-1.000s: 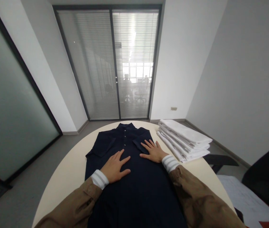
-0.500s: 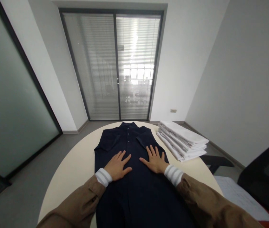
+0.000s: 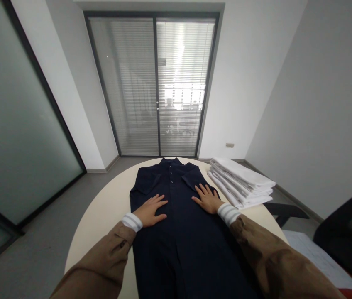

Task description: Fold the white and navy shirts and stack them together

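A dark navy short-sleeved shirt (image 3: 179,232) lies spread front side up, its collar at the far edge of the round table (image 3: 101,216). Several small buttons run down below the collar. My left hand (image 3: 151,209) rests flat on the left part of the shirt's front, fingers stretched out. On the right side, near the sleeve, my right hand (image 3: 207,198) lies palm down with its fingers spread. Neither hand grips the cloth. The shirt's lower end runs out of view at the bottom.
A stack of folded white cloths (image 3: 241,182) stands on the table's right side. Beyond the right edge are a black chair (image 3: 350,232) and white papers (image 3: 316,257). A glass door with blinds (image 3: 157,87) is behind the table.
My hands have slid a little outward and farther up the shirt, moving slightly apart. The camera view has shifted slightly to the left.
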### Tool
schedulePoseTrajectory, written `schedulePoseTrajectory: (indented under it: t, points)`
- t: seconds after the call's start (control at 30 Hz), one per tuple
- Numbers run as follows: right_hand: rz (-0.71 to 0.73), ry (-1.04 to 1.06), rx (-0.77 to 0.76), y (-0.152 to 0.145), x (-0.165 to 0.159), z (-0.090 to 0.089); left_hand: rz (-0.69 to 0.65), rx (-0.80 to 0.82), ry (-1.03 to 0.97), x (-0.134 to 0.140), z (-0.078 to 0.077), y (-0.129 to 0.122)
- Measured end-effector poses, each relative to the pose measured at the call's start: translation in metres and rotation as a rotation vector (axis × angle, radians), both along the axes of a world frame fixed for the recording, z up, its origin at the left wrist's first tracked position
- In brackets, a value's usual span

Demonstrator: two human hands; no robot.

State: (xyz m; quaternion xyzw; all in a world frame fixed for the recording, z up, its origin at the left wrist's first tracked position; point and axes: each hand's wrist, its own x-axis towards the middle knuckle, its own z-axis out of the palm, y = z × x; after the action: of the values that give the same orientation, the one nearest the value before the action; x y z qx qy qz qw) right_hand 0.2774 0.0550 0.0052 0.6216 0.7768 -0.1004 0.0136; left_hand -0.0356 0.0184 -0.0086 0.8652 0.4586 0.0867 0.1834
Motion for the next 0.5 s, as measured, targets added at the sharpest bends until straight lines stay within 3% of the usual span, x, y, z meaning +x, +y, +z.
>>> schedulePoseTrajectory:
  t: [0.13,0.23,0.33,0.5]
  points:
    - [0.230,0.094,0.195,-0.043,-0.043,0.029,0.018,-0.018,-0.042,-0.007,-0.007,0.003]
    - [0.365,0.226,0.110,-0.086,-0.083,0.045,0.014,0.003,-0.100,-0.009,-0.011,0.006]
    - [0.458,0.237,-0.019,-0.122,-0.112,0.047,0.060,0.061,-0.201,-0.011,-0.007,0.010]
    - [0.499,0.199,-0.180,-0.149,-0.130,0.043,0.341,0.351,-0.249,-0.030,-0.004,0.021]
